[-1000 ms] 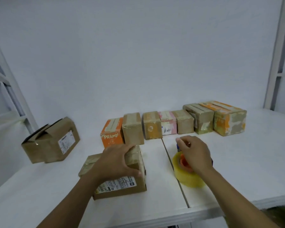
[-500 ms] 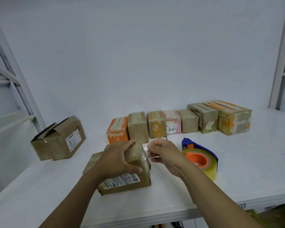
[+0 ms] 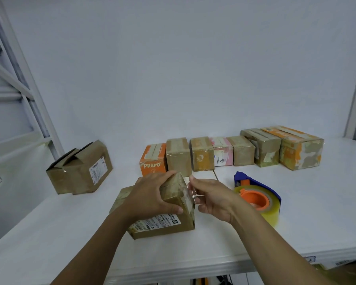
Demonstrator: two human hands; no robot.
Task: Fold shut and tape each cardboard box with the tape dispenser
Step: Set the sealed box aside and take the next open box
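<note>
A brown cardboard box [image 3: 169,224] with a white label lies on the white table in front of me. My left hand [image 3: 150,194] grips its top near the right end. My right hand [image 3: 212,197] is at the box's right end and pinches a loose strip of clear tape [image 3: 190,192] there. The tape dispenser [image 3: 257,197], blue with an orange hub and a yellowish roll, lies on the table just right of my right hand, with nothing holding it.
A row of several taped boxes [image 3: 232,151] stands behind, from an orange PRAMY box [image 3: 152,161] to a larger orange-patched box [image 3: 300,149]. A brown box with raised flaps [image 3: 80,169] sits at the left. White frame posts flank the table [image 3: 317,212].
My right hand let go of the tape dispenser and moved left to the box's right end, where it now pinches tape. My left hand has stayed on the box.
</note>
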